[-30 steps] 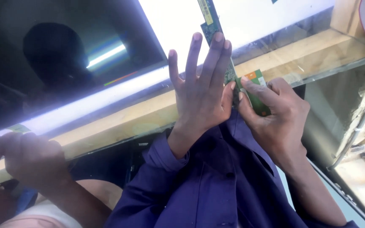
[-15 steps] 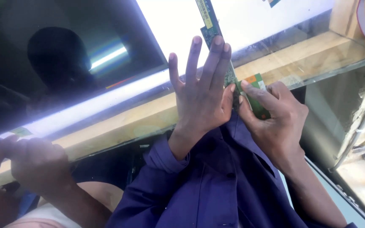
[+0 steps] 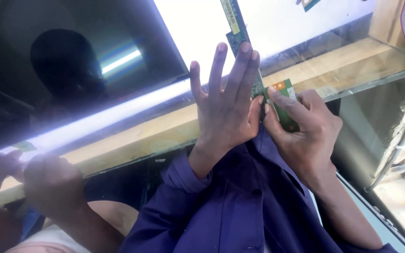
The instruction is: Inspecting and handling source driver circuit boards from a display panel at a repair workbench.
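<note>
Nothing much has moved since the earlier frames. I see the left hand (image 3: 228,110) flat, fingers apart, pressed on the narrow green circuit strip (image 3: 236,28). Right hand (image 3: 301,129) has fingers clamped on the small green board (image 3: 286,107) at the wooden table (image 3: 132,140) edge. Another person's hands (image 3: 48,182) grip the far-left edge. No containers in view.

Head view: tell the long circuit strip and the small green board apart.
The long circuit strip is narrow and runs up over the lit panel; the small green board is short, with an orange patch. The strip passes behind the spread left hand; the right hand pinches the board. Both are green.
</note>
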